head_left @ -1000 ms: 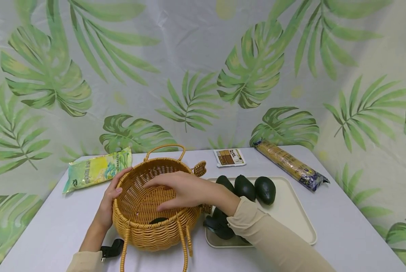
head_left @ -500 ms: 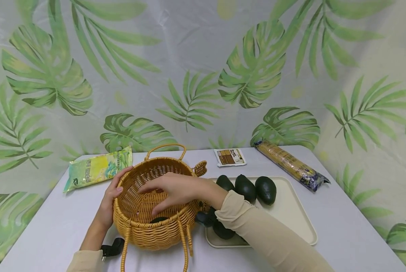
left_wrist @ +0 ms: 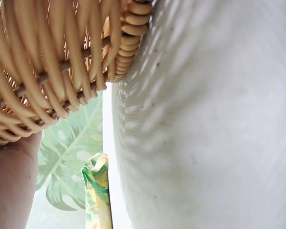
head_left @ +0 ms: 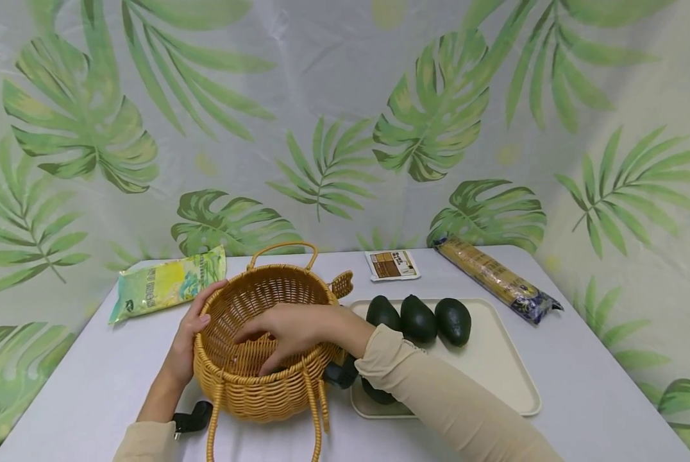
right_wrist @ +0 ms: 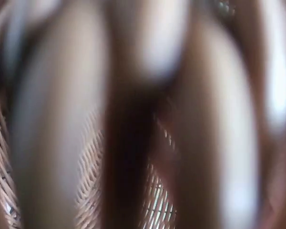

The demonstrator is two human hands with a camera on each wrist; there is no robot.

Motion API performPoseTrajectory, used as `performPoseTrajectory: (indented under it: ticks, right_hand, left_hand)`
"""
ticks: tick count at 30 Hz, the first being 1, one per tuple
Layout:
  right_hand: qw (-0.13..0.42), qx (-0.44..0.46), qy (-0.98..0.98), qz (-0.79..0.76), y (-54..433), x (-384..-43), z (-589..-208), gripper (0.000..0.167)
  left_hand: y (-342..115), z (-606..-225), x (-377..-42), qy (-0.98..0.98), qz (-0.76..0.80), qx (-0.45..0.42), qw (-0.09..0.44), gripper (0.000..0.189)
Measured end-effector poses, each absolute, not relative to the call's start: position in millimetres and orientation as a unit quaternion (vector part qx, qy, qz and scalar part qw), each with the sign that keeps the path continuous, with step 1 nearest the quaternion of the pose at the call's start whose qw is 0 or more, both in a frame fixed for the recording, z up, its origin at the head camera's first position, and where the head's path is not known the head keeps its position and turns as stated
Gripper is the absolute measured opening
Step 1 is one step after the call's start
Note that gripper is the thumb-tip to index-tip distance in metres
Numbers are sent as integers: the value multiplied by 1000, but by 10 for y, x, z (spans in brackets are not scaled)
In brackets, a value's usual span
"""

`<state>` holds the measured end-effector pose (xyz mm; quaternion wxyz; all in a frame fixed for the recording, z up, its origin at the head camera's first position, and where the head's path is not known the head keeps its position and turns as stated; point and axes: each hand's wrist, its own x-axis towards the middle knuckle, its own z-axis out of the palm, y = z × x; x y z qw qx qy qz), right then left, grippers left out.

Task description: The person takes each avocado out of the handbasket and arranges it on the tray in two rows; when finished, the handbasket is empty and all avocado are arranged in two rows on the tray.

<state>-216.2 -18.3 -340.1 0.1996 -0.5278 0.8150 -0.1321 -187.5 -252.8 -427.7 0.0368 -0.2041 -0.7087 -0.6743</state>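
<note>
A round wicker basket [head_left: 258, 394] with arched handles stands on the table, left of the middle. My left hand [head_left: 185, 346] grips its left side, with the thumb at the rim; the left wrist view shows the woven underside close up. Inside the basket is my right hand [head_left: 293, 327], fingers parted and bent loosely downward, the thumb low near the front wall. A dark sliver beside the thumb is mostly hidden, and the fingertips are out of sight. Blurred wicker strands fill the right wrist view.
Right of the basket lies a cream tray [head_left: 489, 366] holding several avocados [head_left: 418, 319], partly under my right sleeve. Farther back are a green-yellow bag [head_left: 168, 282], a small flat packet [head_left: 392, 265] and a long package of noodles [head_left: 495, 276]. A leaf-printed curtain hangs behind.
My right hand has moved slightly left and lower into the basket, and its thumb now covers most of the dark thing seen there earlier. The left hand keeps its place on the basket.
</note>
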Motion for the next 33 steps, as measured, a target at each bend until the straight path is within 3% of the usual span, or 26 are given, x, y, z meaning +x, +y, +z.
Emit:
performPoseTrajectory:
  ticks: [16,25,33]
  right_hand:
    - [219,-529,818,-59,-254,-2130,-3436,53]
    - [225,-568,790,-49,-235,-2128,-3421,28]
    - [230,-545,805,-34,-231,-2100,-3427,34]
  left_hand:
    - [-2556,-4286,-1857,-705,-676,-209,44,59]
    - [-2539,-4286,-1856,-711,-670,-208,47,60]
    - [-2527,-4283,-1855,-713,-668,-207,48,59]
